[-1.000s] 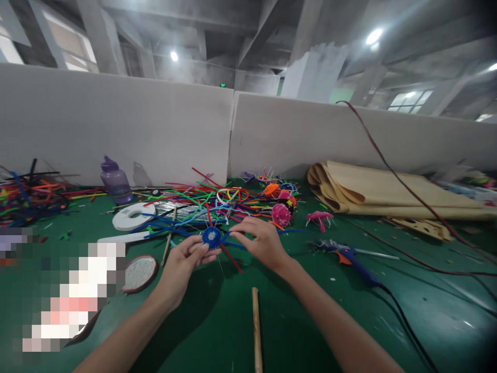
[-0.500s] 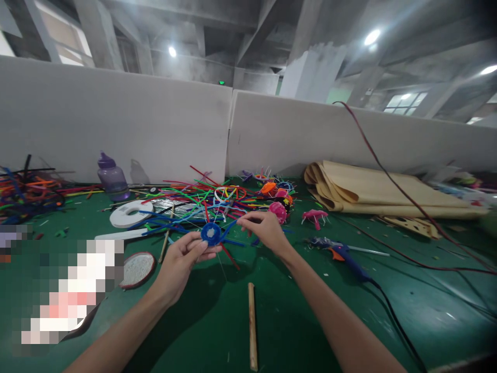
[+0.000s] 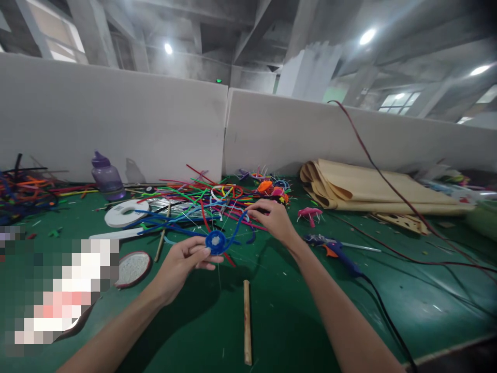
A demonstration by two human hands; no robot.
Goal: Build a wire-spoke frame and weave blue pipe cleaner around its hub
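Note:
My left hand [image 3: 193, 255] pinches a small round blue disc [image 3: 216, 242] of coiled pipe cleaner with a pale centre. Thin white spokes or wires stick out around the disc. From its right side a loose blue pipe cleaner [image 3: 239, 224] runs up to my right hand [image 3: 271, 219], whose thumb and fingers are closed on its free end. Both hands are above the green table. A wooden stick [image 3: 247, 322] lies on the table just below them.
Behind the hands lies a heap of coloured pipe cleaners [image 3: 194, 187]. A purple bottle [image 3: 107, 178] and a white ring-shaped roll [image 3: 126, 212] stand left. To the right are a pink figure [image 3: 309, 214], a blue glue gun [image 3: 345, 259] with its cord, and folded brown paper [image 3: 373, 186].
My right hand has moved slightly up and right relative to the disc, and the blue pipe cleaner shows a longer, curved free length. The whole view has shifted a little.

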